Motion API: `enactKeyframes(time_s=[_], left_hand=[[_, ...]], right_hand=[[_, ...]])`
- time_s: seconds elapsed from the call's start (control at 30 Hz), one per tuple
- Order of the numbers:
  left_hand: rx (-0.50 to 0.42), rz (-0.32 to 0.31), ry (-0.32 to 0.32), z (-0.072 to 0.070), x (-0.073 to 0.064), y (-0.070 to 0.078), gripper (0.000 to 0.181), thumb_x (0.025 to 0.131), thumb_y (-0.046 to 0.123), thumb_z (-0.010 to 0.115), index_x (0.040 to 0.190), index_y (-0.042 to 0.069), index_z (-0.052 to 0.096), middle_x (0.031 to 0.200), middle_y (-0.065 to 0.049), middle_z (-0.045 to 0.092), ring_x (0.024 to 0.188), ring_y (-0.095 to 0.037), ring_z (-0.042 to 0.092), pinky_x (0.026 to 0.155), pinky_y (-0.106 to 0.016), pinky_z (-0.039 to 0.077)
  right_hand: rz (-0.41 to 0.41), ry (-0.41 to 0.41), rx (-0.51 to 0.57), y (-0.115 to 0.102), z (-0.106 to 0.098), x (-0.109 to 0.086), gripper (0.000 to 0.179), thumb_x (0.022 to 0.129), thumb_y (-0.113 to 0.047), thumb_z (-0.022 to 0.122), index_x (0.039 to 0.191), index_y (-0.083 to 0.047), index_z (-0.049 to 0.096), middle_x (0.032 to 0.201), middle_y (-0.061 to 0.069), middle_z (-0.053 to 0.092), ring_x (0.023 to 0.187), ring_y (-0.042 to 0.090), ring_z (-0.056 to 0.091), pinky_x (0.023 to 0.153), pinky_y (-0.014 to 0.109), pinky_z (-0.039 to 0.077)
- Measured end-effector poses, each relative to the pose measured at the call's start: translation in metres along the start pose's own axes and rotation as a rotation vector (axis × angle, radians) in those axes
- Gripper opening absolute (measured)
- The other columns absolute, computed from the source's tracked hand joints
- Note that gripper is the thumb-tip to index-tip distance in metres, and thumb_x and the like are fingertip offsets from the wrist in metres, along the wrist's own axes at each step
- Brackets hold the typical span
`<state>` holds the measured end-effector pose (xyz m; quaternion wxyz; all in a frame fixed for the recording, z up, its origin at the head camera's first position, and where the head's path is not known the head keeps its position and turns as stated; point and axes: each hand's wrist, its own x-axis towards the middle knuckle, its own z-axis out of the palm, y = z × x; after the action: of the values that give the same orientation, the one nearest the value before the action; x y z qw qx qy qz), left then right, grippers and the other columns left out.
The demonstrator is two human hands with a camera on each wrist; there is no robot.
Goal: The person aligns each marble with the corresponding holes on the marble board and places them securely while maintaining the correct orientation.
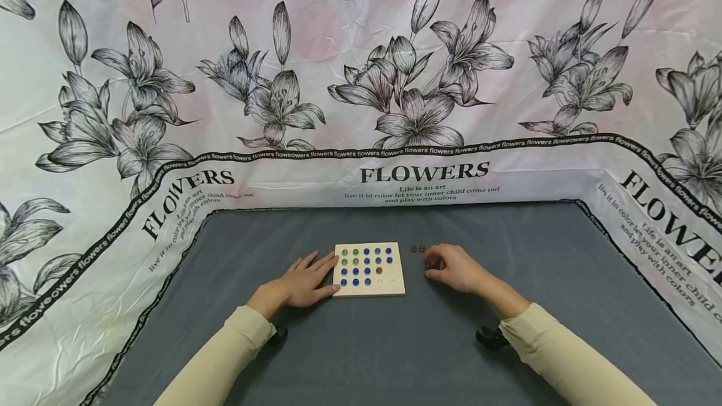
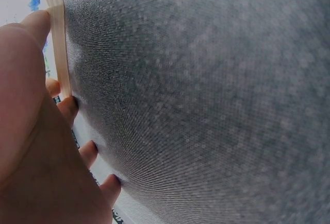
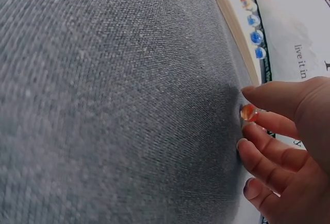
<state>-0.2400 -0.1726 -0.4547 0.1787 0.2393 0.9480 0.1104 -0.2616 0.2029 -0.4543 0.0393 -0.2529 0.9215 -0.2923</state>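
A pale wooden board lies on the grey cloth, with rows of blue and green glass marbles and one amber marble in its hollows. Bare hollows show at its near right corner. My left hand rests with fingers spread at the board's left side, thumb and forefinger touching its edge. To the right of the board, my right hand is lowered to the cloth, its fingers bent around an orange marble. That marble sits by the forefinger, with a small gap below the thumb tip. Two reddish marbles lie just beyond this hand.
Grey cloth covers the table. A white fabric printed with flowers and lettering rises behind and along both sides. Dark wrist devices show under the sleeves.
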Motion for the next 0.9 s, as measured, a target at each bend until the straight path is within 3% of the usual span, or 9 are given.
enactKeyframes(time_s=[0.27, 0.5, 0.9], left_hand=[[-0.002, 0.007, 0.001, 0.000, 0.000, -0.001, 0.072, 0.107, 0.056, 0.043, 0.166, 0.020, 0.022, 0.171, -0.002, 0.017, 0.157, -0.038, 0.011, 0.123, -0.062, 0.012], [-0.007, 0.007, -0.003, -0.001, 0.000, 0.000, 0.072, 0.107, 0.056, 0.043, 0.166, 0.020, 0.022, 0.172, -0.002, 0.017, 0.157, -0.039, 0.010, 0.123, -0.062, 0.011], [-0.003, 0.004, -0.005, 0.001, 0.001, -0.001, 0.072, 0.107, 0.057, 0.042, 0.166, 0.021, 0.021, 0.172, -0.001, 0.015, 0.157, -0.038, 0.009, 0.124, -0.061, 0.011]], right_hand=[[0.023, 0.006, 0.004, 0.003, 0.004, 0.003, 0.007, 0.091, -0.008, 0.077, 0.097, -0.005, 0.073, 0.083, -0.002, 0.066, 0.074, 0.010, 0.059, 0.068, 0.033, 0.050], [0.046, -0.001, 0.036, -0.002, 0.006, 0.003, 0.005, 0.092, -0.009, 0.077, 0.094, -0.006, 0.073, 0.082, -0.003, 0.067, 0.073, 0.009, 0.060, 0.067, 0.032, 0.051], [-0.066, 0.010, 0.114, -0.032, 0.012, 0.007, 0.006, 0.092, -0.008, 0.077, 0.096, -0.005, 0.073, 0.083, -0.004, 0.067, 0.073, 0.007, 0.060, 0.066, 0.028, 0.052]])
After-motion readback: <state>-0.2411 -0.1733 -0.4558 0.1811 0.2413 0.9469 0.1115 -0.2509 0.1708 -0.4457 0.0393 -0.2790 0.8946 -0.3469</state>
